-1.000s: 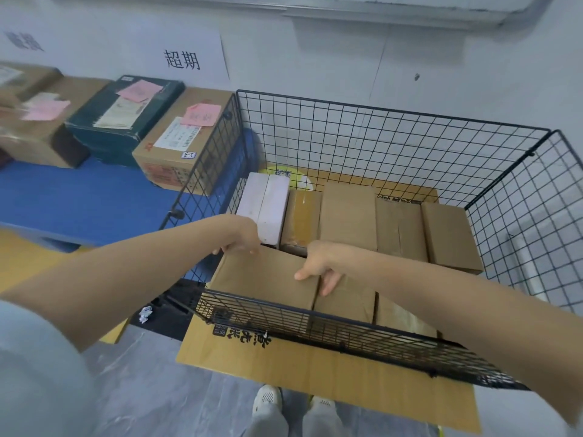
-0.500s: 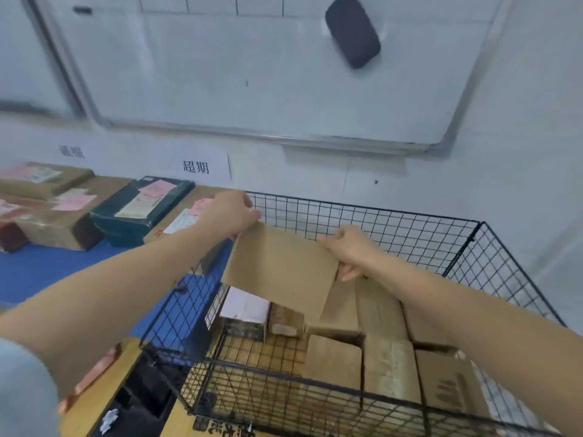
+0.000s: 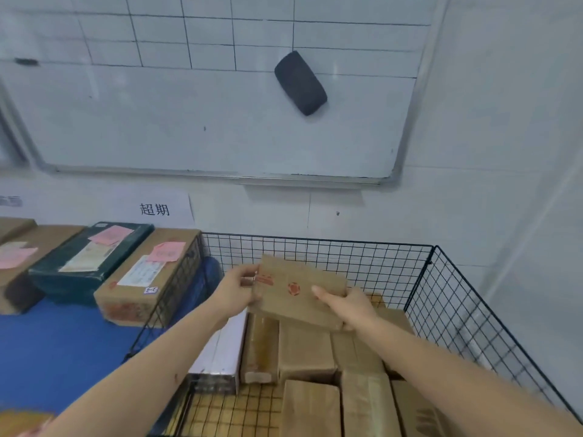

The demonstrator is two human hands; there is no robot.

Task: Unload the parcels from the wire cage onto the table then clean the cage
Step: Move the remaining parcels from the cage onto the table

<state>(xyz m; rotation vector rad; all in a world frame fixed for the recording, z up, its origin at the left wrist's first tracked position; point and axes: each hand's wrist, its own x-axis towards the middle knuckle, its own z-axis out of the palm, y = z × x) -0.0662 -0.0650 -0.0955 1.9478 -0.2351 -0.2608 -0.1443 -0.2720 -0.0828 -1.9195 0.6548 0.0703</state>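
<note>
I hold a flat brown cardboard parcel (image 3: 296, 291) with red print above the black wire cage (image 3: 441, 298). My left hand (image 3: 235, 291) grips its left end and my right hand (image 3: 350, 305) grips its right end, thumb on top. Below it, several brown parcels (image 3: 306, 351) and one white box (image 3: 220, 354) lie inside the cage. A patch of the cage's wire floor (image 3: 233, 411) shows bare at the near left.
Left of the cage a blue table (image 3: 53, 348) carries a brown box with a pink note (image 3: 148, 275), a dark green box (image 3: 88, 263) and more brown boxes. A whiteboard (image 3: 202, 105) with a black eraser (image 3: 299, 83) hangs on the wall behind.
Both hands lifted the parcel out of the cage's near left corner and turned it so its printed face shows. The camera view tilted upward.
</note>
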